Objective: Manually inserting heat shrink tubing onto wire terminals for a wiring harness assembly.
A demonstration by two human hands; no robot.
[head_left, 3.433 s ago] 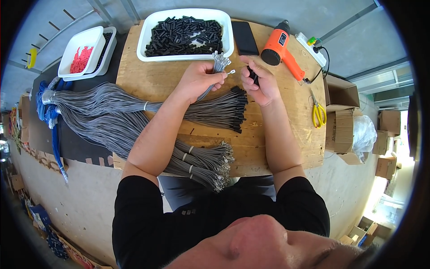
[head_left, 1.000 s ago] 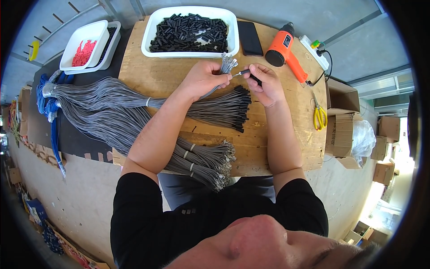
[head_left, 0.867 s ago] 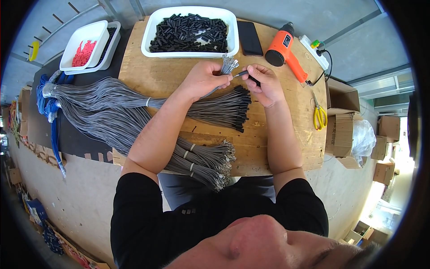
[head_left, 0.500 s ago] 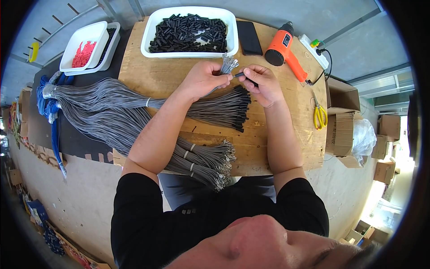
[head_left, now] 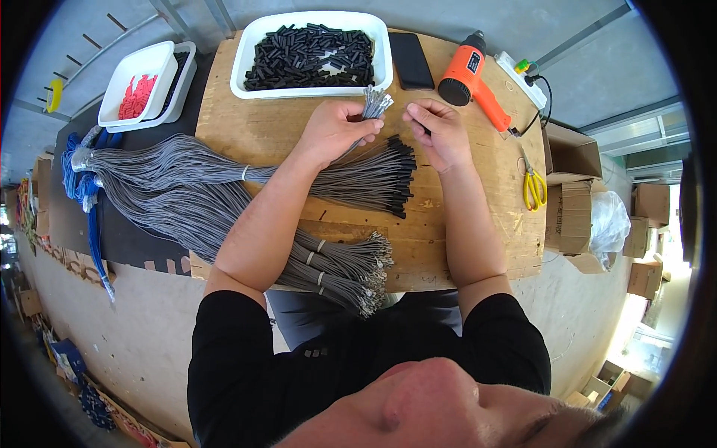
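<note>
My left hand (head_left: 334, 133) is closed around a small bunch of grey cables (head_left: 371, 112), whose bare metal terminals stick up above the fingers. A short distance to the right, my right hand (head_left: 439, 133) has thumb and forefinger together. A bit of black sleeve (head_left: 427, 132) shows under its curled fingers; how many pieces it holds is hidden. Below both hands lies a tied bundle of grey cables (head_left: 351, 183), its ends covered with black sleeves (head_left: 402, 179). Nearer to me, several tied grey cable bundles (head_left: 336, 261) end in bare metal terminals.
A white tray (head_left: 237, 75) of loose black sleeves stands at the back, beside a black phone (head_left: 412, 61). An orange heat gun (head_left: 470, 75), a white power strip (head_left: 520, 81) and yellow-handled scissors (head_left: 534, 187) lie on the right. A white tub (head_left: 153, 56) with red pieces is far left.
My right hand has drawn slightly away from the cable bunch, and the black sleeve that bridged the two hands no longer shows there. My left hand still grips the cables, shifted slightly left.
</note>
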